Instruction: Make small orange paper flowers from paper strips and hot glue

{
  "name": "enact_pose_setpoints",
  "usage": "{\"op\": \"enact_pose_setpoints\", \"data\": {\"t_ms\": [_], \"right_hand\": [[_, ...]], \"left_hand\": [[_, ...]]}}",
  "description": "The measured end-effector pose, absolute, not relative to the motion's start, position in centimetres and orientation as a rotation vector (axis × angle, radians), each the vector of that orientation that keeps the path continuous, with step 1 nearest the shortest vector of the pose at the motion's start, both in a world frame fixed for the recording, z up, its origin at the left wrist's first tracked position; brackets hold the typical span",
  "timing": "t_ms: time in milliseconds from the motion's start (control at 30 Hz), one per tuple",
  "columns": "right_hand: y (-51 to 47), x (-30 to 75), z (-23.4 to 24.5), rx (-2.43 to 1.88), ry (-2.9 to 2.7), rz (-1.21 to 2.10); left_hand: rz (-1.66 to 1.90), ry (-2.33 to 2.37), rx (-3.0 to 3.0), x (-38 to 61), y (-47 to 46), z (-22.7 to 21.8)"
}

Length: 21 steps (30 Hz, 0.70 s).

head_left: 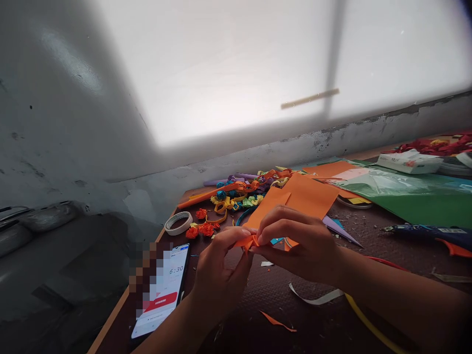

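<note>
Between my two hands, above the dark table, is a small folded piece of orange paper (250, 242). My left hand (225, 263) pinches its left side between thumb and fingers. From the right, my right hand (295, 233) grips the other side with its fingertips. Part of the paper is hidden behind the fingers. Just beyond the hands lie orange paper sheets (309, 194). Orange crumpled paper flowers (206, 229) rest left of them, beside a roll of tape (178, 223).
A phone (162, 290) lies at the left table edge. Colourful paper curls and flowers (239, 191) are heaped by the wall. At right are a dark blue tool (424, 231), green sheets (420, 204) and a tissue pack (409, 161). Paper scraps (277, 322) litter the front.
</note>
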State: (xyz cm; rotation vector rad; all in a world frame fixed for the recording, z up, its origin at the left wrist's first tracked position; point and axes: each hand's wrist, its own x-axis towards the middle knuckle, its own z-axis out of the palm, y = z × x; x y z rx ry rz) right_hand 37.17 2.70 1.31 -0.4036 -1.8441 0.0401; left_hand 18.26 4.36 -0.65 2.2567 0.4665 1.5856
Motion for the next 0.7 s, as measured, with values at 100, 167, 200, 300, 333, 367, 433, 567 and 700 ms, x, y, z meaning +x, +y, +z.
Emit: {"op": "enact_pose_setpoints", "data": {"t_ms": [100,167,200,300,333,367,433,567,700], "right_hand": [[2.6,37.1,1.4,-0.404,-1.851,0.038],[2.6,37.1,1.5,-0.409,-1.856,0.035],[2.6,37.1,1.6,-0.406,-1.858,0.032],[2.5,37.1,1.6,-0.398,-1.868,0.027],[2.5,37.2,1.5,-0.399,-1.872,0.031],[2.5,37.2,1.5,-0.403,-1.878,0.042],[2.6,37.3,1.3,-0.43,-1.881,0.099],[2.9,37.3,0.8,-0.582,-1.84,0.379],[3.3,37.3,0.5,-0.728,-1.736,0.77]], "left_hand": [[1.574,0.441,2.292,18.3,4.2,-0.3],[1.574,0.45,2.304,18.4,4.2,-0.2],[1.574,0.457,2.308,18.4,4.2,-0.2],[1.559,0.449,2.311,18.4,4.2,-0.1],[1.549,0.443,2.309,18.4,4.2,-0.1],[1.531,0.448,2.307,18.4,4.2,0.0],[1.467,0.491,2.3,18.4,4.2,0.1],[1.201,0.623,2.196,18.1,4.0,0.8],[0.874,0.604,1.92,17.7,3.9,1.4]]}}
